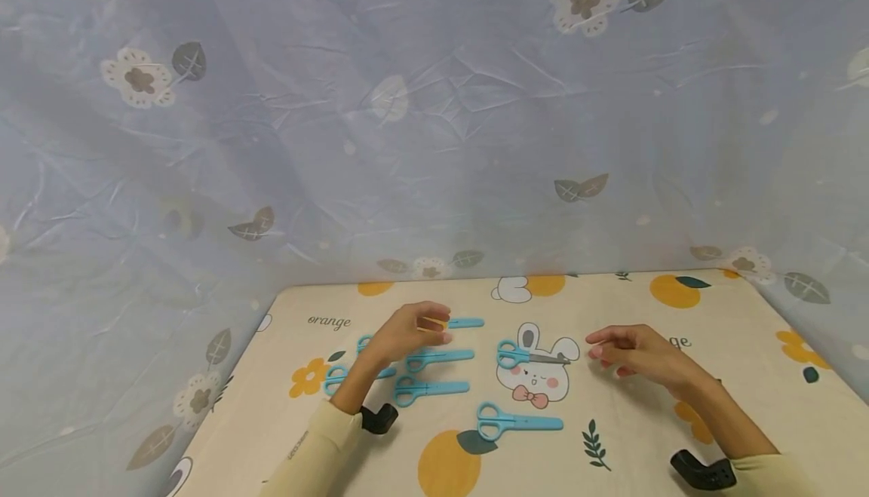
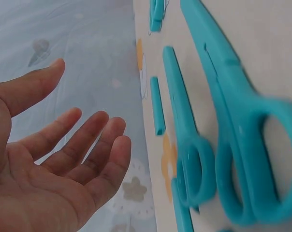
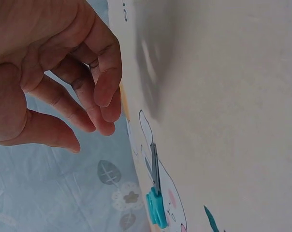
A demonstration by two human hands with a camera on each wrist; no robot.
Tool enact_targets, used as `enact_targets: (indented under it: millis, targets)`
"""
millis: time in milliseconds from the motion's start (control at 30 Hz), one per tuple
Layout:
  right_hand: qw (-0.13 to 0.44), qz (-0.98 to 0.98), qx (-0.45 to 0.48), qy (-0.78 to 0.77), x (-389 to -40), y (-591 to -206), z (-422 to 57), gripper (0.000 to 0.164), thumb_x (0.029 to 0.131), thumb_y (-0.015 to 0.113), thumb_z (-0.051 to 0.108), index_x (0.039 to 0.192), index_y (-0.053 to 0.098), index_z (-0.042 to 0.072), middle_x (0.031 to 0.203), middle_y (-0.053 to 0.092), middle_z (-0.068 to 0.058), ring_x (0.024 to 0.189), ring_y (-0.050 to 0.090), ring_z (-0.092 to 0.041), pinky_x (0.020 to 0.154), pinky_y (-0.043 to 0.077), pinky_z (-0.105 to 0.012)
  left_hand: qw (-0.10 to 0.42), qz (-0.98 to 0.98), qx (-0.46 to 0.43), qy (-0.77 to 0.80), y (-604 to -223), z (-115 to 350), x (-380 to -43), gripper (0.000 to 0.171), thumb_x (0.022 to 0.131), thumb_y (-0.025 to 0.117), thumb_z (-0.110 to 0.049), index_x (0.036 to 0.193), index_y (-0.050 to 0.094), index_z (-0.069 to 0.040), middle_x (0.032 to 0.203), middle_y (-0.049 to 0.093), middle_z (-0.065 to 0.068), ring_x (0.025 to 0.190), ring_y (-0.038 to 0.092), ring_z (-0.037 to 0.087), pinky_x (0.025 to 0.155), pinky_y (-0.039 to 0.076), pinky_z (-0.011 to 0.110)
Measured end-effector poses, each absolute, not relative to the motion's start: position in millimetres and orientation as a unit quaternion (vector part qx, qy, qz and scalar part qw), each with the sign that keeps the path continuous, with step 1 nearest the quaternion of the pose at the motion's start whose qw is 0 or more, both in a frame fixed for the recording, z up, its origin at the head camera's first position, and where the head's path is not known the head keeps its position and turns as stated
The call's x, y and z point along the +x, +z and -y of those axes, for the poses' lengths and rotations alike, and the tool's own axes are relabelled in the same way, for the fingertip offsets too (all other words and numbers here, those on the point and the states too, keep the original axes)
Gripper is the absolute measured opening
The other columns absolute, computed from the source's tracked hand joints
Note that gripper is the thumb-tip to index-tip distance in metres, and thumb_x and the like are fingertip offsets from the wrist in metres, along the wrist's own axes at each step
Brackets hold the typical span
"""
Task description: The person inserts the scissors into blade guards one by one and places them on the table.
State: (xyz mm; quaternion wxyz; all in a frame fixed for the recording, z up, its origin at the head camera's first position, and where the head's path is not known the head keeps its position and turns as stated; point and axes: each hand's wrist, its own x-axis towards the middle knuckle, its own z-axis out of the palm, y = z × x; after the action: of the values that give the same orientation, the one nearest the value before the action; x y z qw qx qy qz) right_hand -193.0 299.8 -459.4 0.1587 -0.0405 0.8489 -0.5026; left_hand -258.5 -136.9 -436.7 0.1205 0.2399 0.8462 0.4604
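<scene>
My left hand [image 1: 412, 331] hovers over the left group of scissors, fingers apart and holding nothing. Below it lie two light-blue scissors with capped blades, an upper pair [image 1: 440, 357] and a lower pair [image 1: 431, 389]. A loose blue blade cap [image 1: 466, 323] shows just past the fingertips. Partly hidden by the left arm is another pair of scissors [image 1: 336, 379]. Relaxed and holding nothing, my right hand [image 1: 641, 354] is raised right of the uncapped scissors [image 1: 532, 357], whose metal blades point toward it. Nearer the front lies a capped pair [image 1: 519, 421].
A cream tablecloth [image 1: 638, 437] printed with oranges, flowers and a rabbit covers the table. Behind and to the left hangs a grey-blue patterned curtain [image 1: 421, 142]. Another blue scissors handle [image 1: 363, 342] peeks out left of my left hand.
</scene>
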Motion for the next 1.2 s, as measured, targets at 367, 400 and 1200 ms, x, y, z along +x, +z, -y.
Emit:
enact_targets:
  millis: [367, 400, 1200]
  targets:
    - [0.156, -0.846, -0.047, -0.508, -193.9, -456.1, -293.0, 0.046, 0.106, 0.069, 0.022, 0.142, 0.062, -0.006, 0.122, 0.077, -0.016, 0.105, 0.07, -0.026, 0.082, 0.062, -0.032, 0.138, -0.838, 0.258, 0.46, -442.9, 103.7, -264.0, 0.048, 0.099, 0.08, -0.021, 0.142, 0.066, -0.005, 0.142, 0.068, 0.021, 0.129, 0.068, 0.041, 0.102, 0.064, 0.045]
    - [0.155, -0.845, -0.048, -0.51, -194.0, -456.6, -292.6, 0.045, 0.106, 0.069, 0.022, 0.141, 0.062, -0.006, 0.121, 0.077, -0.016, 0.105, 0.07, -0.026, 0.081, 0.062, -0.032, 0.139, -0.839, 0.258, 0.458, -443.1, 100.5, -264.0, 0.048, 0.099, 0.08, -0.021, 0.142, 0.066, -0.005, 0.142, 0.069, 0.02, 0.129, 0.068, 0.041, 0.102, 0.064, 0.045]
    - [0.155, -0.836, -0.066, -0.522, -193.5, -458.9, -293.5, 0.043, 0.109, 0.064, 0.019, 0.142, 0.06, -0.008, 0.123, 0.075, -0.019, 0.106, 0.07, -0.027, 0.083, 0.062, -0.036, 0.175, -0.849, 0.246, 0.433, -462.1, 32.3, -268.8, 0.046, 0.09, 0.087, -0.01, 0.132, 0.072, 0.001, 0.131, 0.074, 0.017, 0.121, 0.071, 0.035, 0.104, 0.061, 0.043]
